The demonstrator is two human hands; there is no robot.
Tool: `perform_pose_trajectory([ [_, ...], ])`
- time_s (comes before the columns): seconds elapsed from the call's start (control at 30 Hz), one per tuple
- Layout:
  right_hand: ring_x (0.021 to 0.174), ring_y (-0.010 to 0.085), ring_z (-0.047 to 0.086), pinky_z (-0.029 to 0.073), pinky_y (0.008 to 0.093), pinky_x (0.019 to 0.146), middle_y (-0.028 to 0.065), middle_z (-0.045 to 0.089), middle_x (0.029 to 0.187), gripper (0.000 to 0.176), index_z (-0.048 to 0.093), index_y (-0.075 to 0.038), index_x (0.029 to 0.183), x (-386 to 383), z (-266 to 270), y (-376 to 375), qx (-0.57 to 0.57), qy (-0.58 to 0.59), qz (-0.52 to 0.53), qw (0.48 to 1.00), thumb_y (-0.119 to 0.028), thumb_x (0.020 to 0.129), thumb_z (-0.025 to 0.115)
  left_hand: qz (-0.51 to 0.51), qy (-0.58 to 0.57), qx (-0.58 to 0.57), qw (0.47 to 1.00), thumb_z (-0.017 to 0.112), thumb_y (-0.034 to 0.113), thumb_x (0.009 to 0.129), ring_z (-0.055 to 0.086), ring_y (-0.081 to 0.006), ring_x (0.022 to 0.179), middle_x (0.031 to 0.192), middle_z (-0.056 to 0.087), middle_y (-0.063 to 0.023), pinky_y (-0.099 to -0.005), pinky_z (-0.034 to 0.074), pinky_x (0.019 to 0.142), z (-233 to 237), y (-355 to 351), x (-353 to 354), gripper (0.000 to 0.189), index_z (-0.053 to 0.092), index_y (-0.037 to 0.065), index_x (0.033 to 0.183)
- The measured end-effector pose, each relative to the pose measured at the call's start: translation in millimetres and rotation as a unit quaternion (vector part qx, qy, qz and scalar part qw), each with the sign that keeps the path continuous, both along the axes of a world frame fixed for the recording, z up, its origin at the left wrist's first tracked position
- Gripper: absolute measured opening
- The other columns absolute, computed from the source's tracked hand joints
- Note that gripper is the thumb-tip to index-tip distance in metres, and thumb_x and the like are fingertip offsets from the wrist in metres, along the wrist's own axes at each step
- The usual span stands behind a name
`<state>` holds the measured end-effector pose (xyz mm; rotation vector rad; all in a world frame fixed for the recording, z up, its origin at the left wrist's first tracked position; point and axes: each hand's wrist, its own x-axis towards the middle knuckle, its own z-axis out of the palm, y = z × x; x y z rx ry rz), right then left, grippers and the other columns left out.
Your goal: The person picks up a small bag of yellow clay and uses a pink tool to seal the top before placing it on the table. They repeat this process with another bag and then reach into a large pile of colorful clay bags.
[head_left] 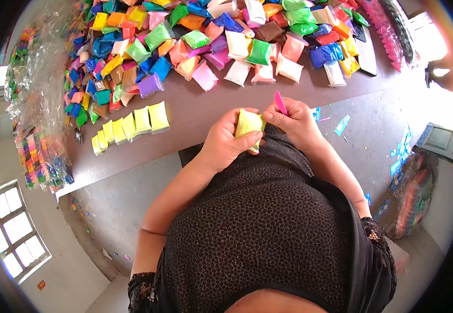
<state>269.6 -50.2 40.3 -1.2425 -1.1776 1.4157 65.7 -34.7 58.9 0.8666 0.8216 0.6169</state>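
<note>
My left hand (225, 136) grips a small yellow packet (250, 122), thumb across its front, just past the table's near edge. Close beside it, my right hand (295, 124) is closed around a pink plastic tool (280, 103) with a flat, blade-like end pointing up. The right fingertips are right at the packet's upper right corner. On the table to the left lies a row of several similar yellow packets (143, 120), lined up side by side and overlapping slightly.
A big heap of colourful packets (195, 39) covers the far part of the brown table (195, 109). Clear plastic bags of colourful pieces (41, 104) hang at the left end. A phone (366, 55) lies at the right. Blue scraps (401, 156) litter the floor.
</note>
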Motion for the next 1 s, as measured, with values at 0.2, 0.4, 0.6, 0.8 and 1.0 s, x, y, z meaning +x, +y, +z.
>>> perform_pose_trajectory([
  [0.2,0.053,0.0022,0.035,0.025,0.0212,0.047,-0.007,0.048,0.067,0.021,0.062,-0.009,0.084,25,-6,4,-0.116,0.021,-0.116,0.986,-0.027,0.093,0.068,-0.025,0.15,0.134,0.979,0.07,0.007,0.088,0.068,-0.0172,0.088,0.105,0.064,-0.008,-0.0315,0.056,0.073,0,0,-1,0.048,0.047,0.004,0.131],
  [0.4,0.083,0.0069,0.058,0.049,0.0246,0.078,-0.0024,0.066,0.092,0.033,0.068,-0.003,0.11,7,6,-12,-0.054,0.07,0.012,0.996,-0.013,0.081,0.081,-0.083,0.426,0.421,0.797,0.074,0.009,0.081,0.069,-0.0261,0.086,0.096,0.069,-0.0091,-0.0371,0.054,0.073,12,0,7,0.065,0.043,0.01,0.138],
  [0.6,0.08,0.008,0.059,0.049,0.0239,0.076,-0.0007,0.066,0.089,0.023,0.069,-0.001,0.103,7,-2,-9,0.022,-0.031,0.023,0.999,-0.011,0.084,0.078,-0.073,0.363,0.442,0.817,0.075,0.008,0.082,0.069,-0.0229,0.09,0.103,0.069,-0.0096,-0.0328,0.054,0.081,19,0,3,0.066,0.042,0.008,0.139],
  [0.8,0.077,0.0068,0.057,0.046,0.0225,0.069,0.0002,0.067,0.088,0.016,0.069,0.0,0.097,5,-1,-13,-0.104,0.114,-0.038,0.987,-0.012,0.088,0.074,0.014,0.129,0.228,0.965,0.071,0.005,0.09,0.064,-0.0113,0.093,0.106,0.067,-0.0081,-0.0261,0.053,0.08,5,2,-6,0.046,0.049,0.0,0.129],
  [1.0,0.054,0.0006,0.039,0.027,0.0192,0.047,-0.0081,0.057,0.068,0.014,0.069,-0.005,0.095,8,-2,-13,-0.116,0.098,-0.062,0.986,-0.019,0.091,0.071,0.058,0.151,0.182,0.97,0.057,0.019,0.101,0.063,-0.0076,0.085,0.098,0.067,-0.0044,-0.0234,0.054,0.065,7,5,-4,0.025,0.063,-0.001,0.115],
])
